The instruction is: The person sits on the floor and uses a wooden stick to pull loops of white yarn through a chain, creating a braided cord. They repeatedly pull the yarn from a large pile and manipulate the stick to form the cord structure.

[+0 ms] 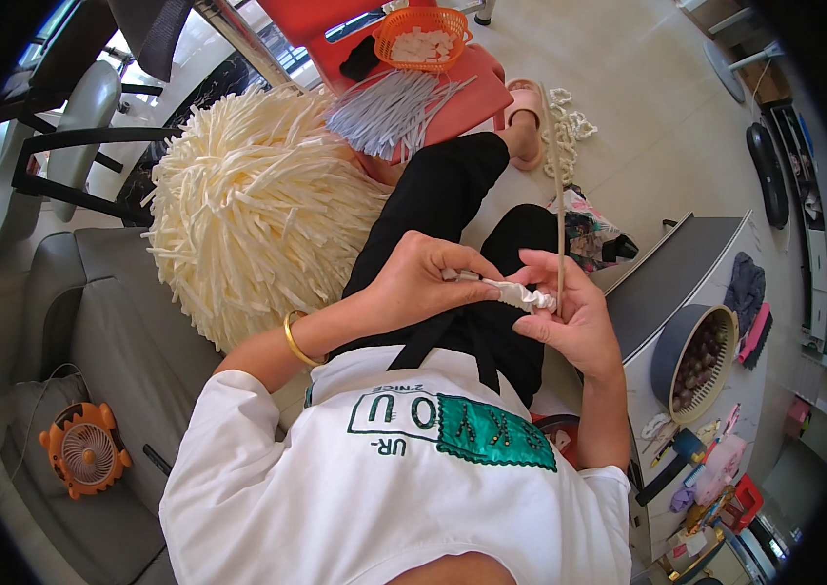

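Observation:
Above my lap, my left hand (432,281) pinches the end of a gathered white fabric piece (519,294), where a small metallic-looking part shows at the fingertips. My right hand (574,311) holds the other end of the fabric between thumb and fingers. A long thin beige rod or cord (560,197) runs from the right fingers up past my knee. To the left stands a big heap of cream fabric strips (260,212). On a red stool (468,110) lie a bundle of pale grey-blue strips (391,110) and an orange plastic basket (421,36) with small white pieces.
A grey sofa (121,314) holding an orange fan (88,450) is at the left. At the right, a table (684,292) bears a colander (702,365) of dark round fruit and a brush (756,336). A white knotted chain (567,135) lies on the floor near one foot.

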The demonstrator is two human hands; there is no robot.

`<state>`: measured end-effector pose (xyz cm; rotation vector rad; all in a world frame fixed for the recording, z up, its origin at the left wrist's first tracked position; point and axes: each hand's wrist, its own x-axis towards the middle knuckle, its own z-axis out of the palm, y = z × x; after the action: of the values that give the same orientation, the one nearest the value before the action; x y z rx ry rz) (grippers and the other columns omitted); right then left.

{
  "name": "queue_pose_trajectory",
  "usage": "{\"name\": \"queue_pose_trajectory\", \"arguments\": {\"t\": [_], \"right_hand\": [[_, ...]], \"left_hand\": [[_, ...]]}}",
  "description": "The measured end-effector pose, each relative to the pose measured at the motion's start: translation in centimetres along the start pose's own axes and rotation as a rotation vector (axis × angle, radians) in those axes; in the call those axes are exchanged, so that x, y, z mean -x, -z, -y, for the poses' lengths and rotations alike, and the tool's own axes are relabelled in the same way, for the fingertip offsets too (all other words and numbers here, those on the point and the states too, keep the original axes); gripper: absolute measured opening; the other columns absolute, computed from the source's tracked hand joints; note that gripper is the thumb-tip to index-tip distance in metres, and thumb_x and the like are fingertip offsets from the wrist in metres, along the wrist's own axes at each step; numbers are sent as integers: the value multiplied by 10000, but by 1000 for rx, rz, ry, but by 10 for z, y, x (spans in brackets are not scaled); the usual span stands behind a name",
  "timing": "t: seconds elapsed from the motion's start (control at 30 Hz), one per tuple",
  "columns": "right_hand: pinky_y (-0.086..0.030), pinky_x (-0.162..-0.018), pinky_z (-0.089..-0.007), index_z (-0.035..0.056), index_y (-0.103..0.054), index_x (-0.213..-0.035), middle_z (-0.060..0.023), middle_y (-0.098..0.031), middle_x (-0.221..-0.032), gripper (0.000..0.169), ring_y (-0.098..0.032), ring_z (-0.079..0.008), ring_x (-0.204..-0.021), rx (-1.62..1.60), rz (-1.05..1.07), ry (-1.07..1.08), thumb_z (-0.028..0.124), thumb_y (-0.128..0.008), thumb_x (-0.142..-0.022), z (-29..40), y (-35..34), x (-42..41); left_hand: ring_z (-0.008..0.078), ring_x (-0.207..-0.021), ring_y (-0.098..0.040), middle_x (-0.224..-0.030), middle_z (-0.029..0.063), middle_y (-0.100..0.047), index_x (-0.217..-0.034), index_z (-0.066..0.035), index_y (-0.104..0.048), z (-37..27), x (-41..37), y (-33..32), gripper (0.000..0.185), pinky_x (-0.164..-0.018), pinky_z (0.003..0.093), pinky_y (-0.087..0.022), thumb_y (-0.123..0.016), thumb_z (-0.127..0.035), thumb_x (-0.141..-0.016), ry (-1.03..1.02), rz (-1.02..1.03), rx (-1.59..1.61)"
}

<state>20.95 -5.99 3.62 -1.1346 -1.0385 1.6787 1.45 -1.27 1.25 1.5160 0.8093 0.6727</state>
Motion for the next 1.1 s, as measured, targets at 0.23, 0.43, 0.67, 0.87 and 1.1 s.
{"name": "queue_pose_trajectory", "arguments": {"t": [0.23,0.43,0.67,0.87,1.1], "right_hand": [[-332,-419,-148,20,-599,-889,24,-547,-648,163,-437,-3,-511,199,-53,-77,116,-636,-763,-9,-2,-10],[-292,-416,-138,30,-589,-820,36,-525,-619,101,-405,5,-484,154,-65,-49,123,-610,-787,-12,-3,-10],[-270,-429,-146,19,-598,-870,57,-497,-612,93,-384,4,-495,174,-88,33,82,-565,-809,-17,-4,-11],[-272,-433,-154,20,-628,-900,40,-509,-619,143,-380,-3,-497,215,27,108,4,-535,-791,-21,3,-9],[-392,-555,-173,-6,-620,-919,-38,-601,-717,205,-496,-53,-612,279,167,297,-65,-516,-752,-9,3,-15]], "left_hand": [[13,-469,-413,-558,8,-562,-758,-35,-646,3,-2,-2,92,-416,173,-308,-678,-112,-719,-67,-86,57],[5,-432,-324,-510,-26,-500,-777,-36,-637,-2,-3,6,96,-388,189,-231,-666,-115,-731,-40,43,-107],[-8,-461,-382,-529,-31,-511,-762,-21,-632,1,-7,2,122,-400,167,-275,-655,-139,-740,59,31,-91],[21,-451,-395,-601,-1,-538,-757,14,-616,15,-11,6,110,-398,168,-284,-626,-93,-737,442,210,579],[19,-416,-339,-647,29,-582,-762,14,-613,19,-10,13,81,-380,159,-225,-591,-62,-748,686,326,1078]]}}
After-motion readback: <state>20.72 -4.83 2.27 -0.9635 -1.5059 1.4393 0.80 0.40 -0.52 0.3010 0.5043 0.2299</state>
